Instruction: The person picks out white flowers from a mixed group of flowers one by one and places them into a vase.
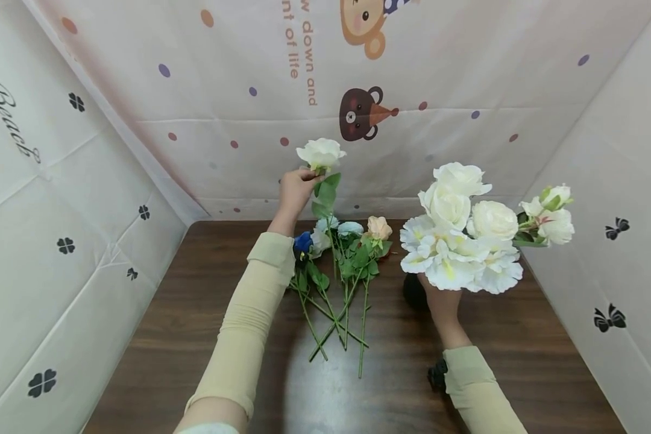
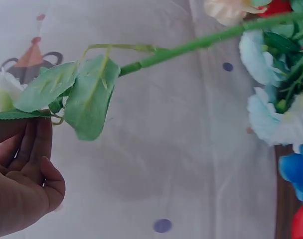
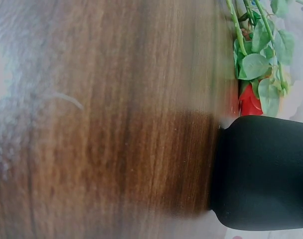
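My left hand (image 1: pixel 297 191) pinches a white artificial rose (image 1: pixel 321 153) just under its bloom, raised above the far side of the table. The rose's green stem and leaves (image 2: pixel 91 94) hang below the fingers. On the right, a black vase (image 3: pixel 266 172) stands on the table, filled with white flowers (image 1: pixel 461 232). My right hand (image 1: pixel 442 298) grips the vase beneath the blooms, its fingers mostly hidden by the petals. In the right wrist view only a fingertip shows at the frame's edge.
Several artificial flowers lie on the brown wooden table (image 1: pixel 206 313) between the arms, among them a blue bloom (image 1: pixel 304 242) and a peach rose (image 1: pixel 380 228), stems (image 1: pixel 347 325) toward me. A printed cloth (image 1: pixel 239 102) hangs behind the table, with cloth walls on both sides.
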A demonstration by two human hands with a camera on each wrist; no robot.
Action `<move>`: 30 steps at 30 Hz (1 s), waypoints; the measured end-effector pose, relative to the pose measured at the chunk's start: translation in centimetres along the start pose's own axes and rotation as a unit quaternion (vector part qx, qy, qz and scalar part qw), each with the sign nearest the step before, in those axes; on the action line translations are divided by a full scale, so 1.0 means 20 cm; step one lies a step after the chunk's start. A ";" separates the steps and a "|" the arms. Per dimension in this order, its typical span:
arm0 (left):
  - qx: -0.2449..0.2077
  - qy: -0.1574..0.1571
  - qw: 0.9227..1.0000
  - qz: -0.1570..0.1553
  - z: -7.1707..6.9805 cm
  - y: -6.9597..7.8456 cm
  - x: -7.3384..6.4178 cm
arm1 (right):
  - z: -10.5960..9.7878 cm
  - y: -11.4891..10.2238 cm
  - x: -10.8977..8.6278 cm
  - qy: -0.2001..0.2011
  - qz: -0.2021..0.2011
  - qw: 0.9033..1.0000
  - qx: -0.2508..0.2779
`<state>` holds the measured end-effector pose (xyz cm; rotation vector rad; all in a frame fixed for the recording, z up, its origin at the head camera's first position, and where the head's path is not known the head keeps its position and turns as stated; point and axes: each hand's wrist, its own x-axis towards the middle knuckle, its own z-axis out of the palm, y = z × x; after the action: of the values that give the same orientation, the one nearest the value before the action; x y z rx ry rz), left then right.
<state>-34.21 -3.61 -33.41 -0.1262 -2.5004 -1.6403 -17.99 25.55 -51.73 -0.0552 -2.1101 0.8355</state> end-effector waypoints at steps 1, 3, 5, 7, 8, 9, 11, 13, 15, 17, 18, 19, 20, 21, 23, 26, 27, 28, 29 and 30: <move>-0.001 -0.002 1.000 0.009 0.00 0.02 0.00 | 0.00 0.00 0.00 0.002 0.001 1.000 0.005; -0.011 0.001 1.000 0.025 -0.02 0.06 -0.02 | 0.00 0.00 0.00 0.002 -0.001 1.000 0.003; -0.020 0.010 0.999 0.046 -0.03 0.10 -0.04 | 0.00 0.01 0.00 0.004 -0.012 1.000 -0.013; -0.030 0.023 0.997 0.073 -0.05 0.16 -0.07 | 0.01 0.01 0.00 0.006 -0.015 1.000 -0.016; -0.036 0.029 0.995 0.088 -0.06 0.18 -0.08 | 0.01 0.01 0.00 0.006 -0.013 1.000 -0.013; -0.044 0.035 0.993 0.103 -0.07 0.21 -0.10 | 0.01 0.01 0.00 0.005 -0.008 1.000 -0.007; -0.065 0.044 0.988 0.129 -0.09 0.27 -0.14 | 0.01 0.02 0.00 0.005 0.008 1.000 0.020; -0.092 0.049 0.983 0.150 -0.10 0.33 -0.20 | 0.01 0.02 0.00 0.005 0.023 0.998 0.055; -0.109 0.058 0.978 0.167 -0.11 0.39 -0.26 | 0.01 0.02 0.00 0.004 0.038 0.996 0.086; -0.117 0.070 0.973 0.187 -0.11 0.45 -0.32 | 0.01 0.02 0.00 0.004 0.048 0.993 0.110; -0.120 0.076 0.970 0.199 -0.11 0.47 -0.35 | 0.00 0.02 0.00 0.003 0.051 0.992 0.117; -0.119 0.083 0.967 0.211 -0.11 0.49 -0.39 | 0.00 0.01 0.00 0.002 0.055 0.991 0.122; -0.119 0.090 0.963 0.227 -0.11 0.50 -0.41 | 0.00 0.01 0.00 0.001 0.057 0.990 0.126; -0.121 0.094 0.958 0.240 -0.11 0.52 -0.44 | 0.00 0.01 0.00 0.001 0.057 0.990 0.127; -0.134 0.099 0.952 0.256 -0.09 0.53 -0.49 | -0.01 0.01 0.00 0.001 0.060 0.989 0.134; -0.170 0.094 0.944 0.268 -0.06 0.54 -0.53 | -0.01 0.01 0.01 0.000 0.060 0.989 0.134; -0.180 0.093 0.941 0.270 -0.05 0.54 -0.54 | 0.00 0.01 0.01 0.000 0.059 0.989 0.134; -0.192 0.091 0.939 0.271 -0.04 0.54 -0.54 | 0.00 0.01 0.01 0.000 0.058 0.989 0.134; -0.203 0.089 0.935 0.276 -0.02 0.53 -0.54 | 0.00 0.01 0.01 0.001 0.054 0.990 0.133; -0.215 0.086 0.931 0.282 -0.01 0.53 -0.55 | 0.00 0.01 0.01 0.003 0.051 0.990 0.129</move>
<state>-21.85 0.50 -25.65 -0.6485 -1.7108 -1.7925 -18.19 25.80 -51.79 -0.0279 -1.9897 1.1625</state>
